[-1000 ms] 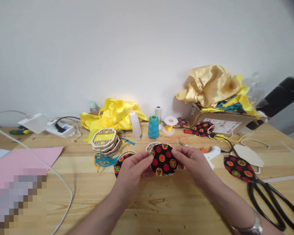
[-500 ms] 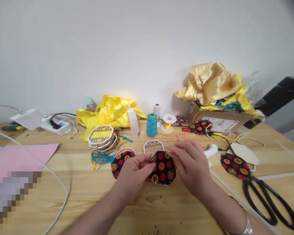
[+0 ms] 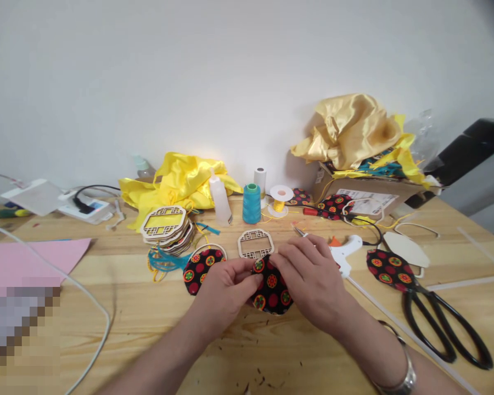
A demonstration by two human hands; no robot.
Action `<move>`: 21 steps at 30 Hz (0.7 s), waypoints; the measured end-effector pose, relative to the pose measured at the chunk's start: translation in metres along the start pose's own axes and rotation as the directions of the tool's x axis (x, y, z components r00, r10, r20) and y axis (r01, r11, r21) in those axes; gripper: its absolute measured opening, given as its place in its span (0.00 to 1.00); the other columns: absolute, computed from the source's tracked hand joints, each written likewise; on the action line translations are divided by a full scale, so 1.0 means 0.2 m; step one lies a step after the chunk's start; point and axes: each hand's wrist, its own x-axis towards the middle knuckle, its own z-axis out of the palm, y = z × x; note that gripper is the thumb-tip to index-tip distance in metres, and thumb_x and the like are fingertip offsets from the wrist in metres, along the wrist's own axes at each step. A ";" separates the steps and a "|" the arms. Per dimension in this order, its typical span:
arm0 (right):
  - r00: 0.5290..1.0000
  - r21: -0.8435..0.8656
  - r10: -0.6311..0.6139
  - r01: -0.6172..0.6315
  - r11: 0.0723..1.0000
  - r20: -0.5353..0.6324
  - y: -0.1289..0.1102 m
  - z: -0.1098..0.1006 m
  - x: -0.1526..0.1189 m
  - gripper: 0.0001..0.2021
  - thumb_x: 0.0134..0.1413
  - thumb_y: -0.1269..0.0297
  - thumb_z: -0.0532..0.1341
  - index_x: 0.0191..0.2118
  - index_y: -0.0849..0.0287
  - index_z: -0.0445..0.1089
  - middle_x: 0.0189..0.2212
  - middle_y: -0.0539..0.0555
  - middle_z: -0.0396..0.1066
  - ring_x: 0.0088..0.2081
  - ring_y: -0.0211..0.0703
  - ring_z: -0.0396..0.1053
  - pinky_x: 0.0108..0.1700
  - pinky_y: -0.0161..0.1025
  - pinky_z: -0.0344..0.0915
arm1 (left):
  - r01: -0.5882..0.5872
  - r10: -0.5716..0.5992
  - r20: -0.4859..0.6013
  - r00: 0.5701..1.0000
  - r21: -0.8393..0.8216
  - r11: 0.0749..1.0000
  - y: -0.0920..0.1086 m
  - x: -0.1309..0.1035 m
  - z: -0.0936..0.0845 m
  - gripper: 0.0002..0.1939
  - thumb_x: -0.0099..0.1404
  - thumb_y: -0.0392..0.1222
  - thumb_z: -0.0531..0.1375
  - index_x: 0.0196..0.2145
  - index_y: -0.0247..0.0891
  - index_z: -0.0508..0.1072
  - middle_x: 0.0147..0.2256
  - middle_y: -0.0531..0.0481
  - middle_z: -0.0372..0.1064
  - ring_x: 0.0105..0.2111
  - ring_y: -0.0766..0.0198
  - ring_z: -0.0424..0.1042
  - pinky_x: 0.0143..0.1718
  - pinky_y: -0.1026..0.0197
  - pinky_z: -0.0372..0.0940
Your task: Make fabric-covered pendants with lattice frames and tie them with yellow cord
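Between my hands is a round black fabric-covered piece (image 3: 271, 293) printed with red dots and coloured flowers, held above the table. My left hand (image 3: 226, 288) pinches its left edge between thumb and fingers. Closed along its upper right edge is my right hand (image 3: 308, 277); those fingers bend over the rim, and the thumb is hidden. A similar patterned piece (image 3: 205, 269) with a pale ring handle lies just left of my left hand. Beyond the held piece, a wooden lattice frame (image 3: 242, 241) rests on the wood.
Lattice frames (image 3: 164, 222) are stacked left, before yellow satin (image 3: 177, 178). A squeeze bottle (image 3: 221, 203), blue thread cone (image 3: 252, 206) and yellow thread spool (image 3: 280, 200) stand behind. Rightward are a white glue gun (image 3: 348, 252), black-handled scissors (image 3: 456, 329) and a fabric-filled carton (image 3: 366, 195).
My right hand has moved left and in, its fingers now covering the upper right part of the fabric piece. More of the lattice frame and the glue gun shows. The view has shifted slightly.
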 end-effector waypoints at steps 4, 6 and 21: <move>0.997 -0.023 0.020 -0.018 1.000 0.072 -0.01 0.01 0.01 0.10 0.57 0.75 0.50 0.35 0.63 0.69 0.33 0.57 0.69 0.38 0.48 0.60 0.44 0.48 0.56 | -0.025 0.025 0.030 0.999 -0.005 1.000 0.01 0.00 0.00 0.13 0.54 0.37 0.62 0.39 0.40 0.78 0.29 0.52 0.77 0.30 0.64 0.73 0.33 0.66 0.65; 0.994 -0.017 0.052 -0.051 0.999 0.099 0.00 0.02 0.00 0.09 0.57 0.75 0.51 0.35 0.63 0.68 0.33 0.57 0.68 0.39 0.48 0.59 0.45 0.47 0.56 | -0.026 0.026 0.042 0.999 -0.003 1.000 0.01 0.00 0.00 0.13 0.55 0.37 0.62 0.39 0.41 0.78 0.30 0.52 0.77 0.32 0.64 0.73 0.35 0.66 0.65; 0.997 0.207 0.073 -0.073 0.976 0.004 0.01 0.05 -0.01 0.06 0.58 0.71 0.54 0.35 0.60 0.68 0.33 0.53 0.69 0.38 0.44 0.60 0.43 0.44 0.56 | -0.021 0.017 0.044 0.999 0.091 0.996 -0.02 0.01 -0.01 0.14 0.55 0.36 0.61 0.40 0.41 0.77 0.32 0.52 0.77 0.33 0.62 0.73 0.35 0.64 0.65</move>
